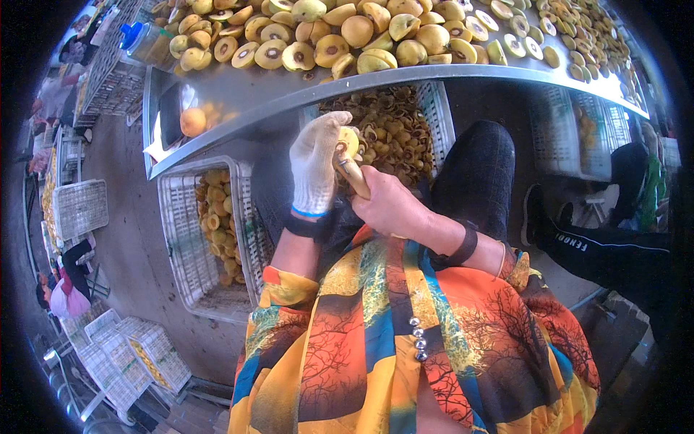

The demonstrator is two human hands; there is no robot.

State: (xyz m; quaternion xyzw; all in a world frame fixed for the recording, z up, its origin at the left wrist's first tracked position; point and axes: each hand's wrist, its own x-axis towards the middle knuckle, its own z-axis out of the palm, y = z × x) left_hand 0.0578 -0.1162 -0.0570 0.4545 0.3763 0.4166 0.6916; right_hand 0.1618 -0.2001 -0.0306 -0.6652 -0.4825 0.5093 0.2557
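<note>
My left hand [314,160], in a white knit glove, is closed around a yellow peach half [350,139] with its cut face showing. Bare, my right hand [394,202] grips a short pitting tool [354,178] by its pale wooden handle. The tool's metal end meets the peach half at the reddish pit hollow; how deep it goes is hidden. Both hands are held above my lap, over the near side of a white crate [436,119] filled with brown-yellow scraps.
A metal-edged table [289,88] ahead bears heaps of peach halves [354,32] and a blue-capped clear bottle [148,42]. Left of my legs stands a white crate [184,246] partly filled with peach pieces [219,220]. Another person's dark-clothed leg [600,242] is at the right.
</note>
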